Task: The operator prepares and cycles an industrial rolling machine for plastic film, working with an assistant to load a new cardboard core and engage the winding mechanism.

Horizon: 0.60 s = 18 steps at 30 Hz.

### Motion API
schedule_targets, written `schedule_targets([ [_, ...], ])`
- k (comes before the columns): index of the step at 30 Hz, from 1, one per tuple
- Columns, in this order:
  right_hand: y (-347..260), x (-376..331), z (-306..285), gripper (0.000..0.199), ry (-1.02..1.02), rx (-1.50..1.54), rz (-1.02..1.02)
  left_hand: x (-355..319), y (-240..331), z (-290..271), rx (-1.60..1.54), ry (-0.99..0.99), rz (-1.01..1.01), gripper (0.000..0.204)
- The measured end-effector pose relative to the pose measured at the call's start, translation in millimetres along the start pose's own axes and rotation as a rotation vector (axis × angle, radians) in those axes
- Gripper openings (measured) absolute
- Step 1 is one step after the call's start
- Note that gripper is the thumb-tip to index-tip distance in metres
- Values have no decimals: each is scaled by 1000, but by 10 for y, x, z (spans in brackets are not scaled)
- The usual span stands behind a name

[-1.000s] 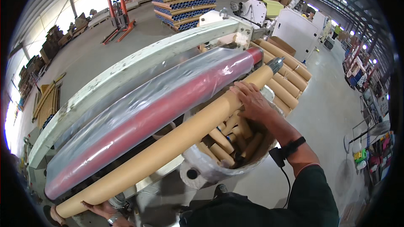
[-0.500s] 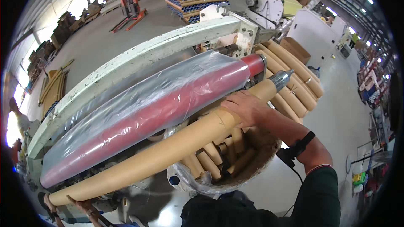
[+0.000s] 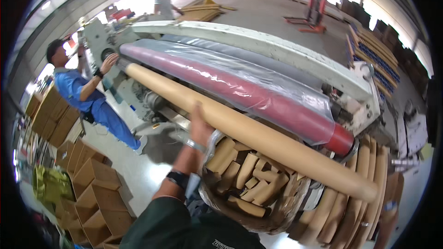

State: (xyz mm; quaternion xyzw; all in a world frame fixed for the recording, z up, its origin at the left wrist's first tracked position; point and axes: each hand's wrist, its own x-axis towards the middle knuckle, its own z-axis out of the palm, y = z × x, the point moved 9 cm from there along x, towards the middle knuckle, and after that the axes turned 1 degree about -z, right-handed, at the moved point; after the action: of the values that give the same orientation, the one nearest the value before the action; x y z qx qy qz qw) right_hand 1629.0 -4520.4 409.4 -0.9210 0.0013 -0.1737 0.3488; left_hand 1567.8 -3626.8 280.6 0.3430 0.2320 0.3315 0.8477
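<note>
A long brown cardboard tube (image 3: 258, 140) slants across the front of a machine, its left end higher in the picture. My left hand (image 3: 200, 127), slightly blurred, is against the tube's near side left of its middle; the fingers look closed on it, partly hidden. My right hand is out of view. Behind the tube, and roughly parallel, lies a red roll (image 3: 258, 99) under clear plastic film (image 3: 281, 93). A co-worker in blue (image 3: 87, 87) stands at the tube's left end, one hand (image 3: 109, 63) raised beside it.
Below the tube stands a plastic-lined round bin (image 3: 295, 203) of short cut tube pieces (image 3: 247, 170). More long tubes (image 3: 330, 207) lie at the right. A pale machine beam (image 3: 258, 39) runs behind the roll. Cardboard boxes (image 3: 99, 180) stand lower left. Farther back are a person (image 3: 162, 2) and a red lift truck (image 3: 316, 7).
My view has swung left, bringing the co-worker into sight. My right hand, earlier on the tube's right end, has left view; my left hand now shows on the tube.
</note>
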Motion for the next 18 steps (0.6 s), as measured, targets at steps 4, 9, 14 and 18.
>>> schedule_targets([
  [4,179,-462,-449,67,114,-27,177,-1604,-1173,1083,-9,-190,-265,39],
  [9,-30,-850,-26,68,-18,181,269,-2481,-1859,1607,342,-676,-502,37],
  [14,-416,-1147,572,69,-150,354,289,-2183,-292,1932,1353,-884,1004,71],
  [18,-652,-1196,1032,70,-288,485,246,-1799,-243,2013,1770,-927,1093,78],
])
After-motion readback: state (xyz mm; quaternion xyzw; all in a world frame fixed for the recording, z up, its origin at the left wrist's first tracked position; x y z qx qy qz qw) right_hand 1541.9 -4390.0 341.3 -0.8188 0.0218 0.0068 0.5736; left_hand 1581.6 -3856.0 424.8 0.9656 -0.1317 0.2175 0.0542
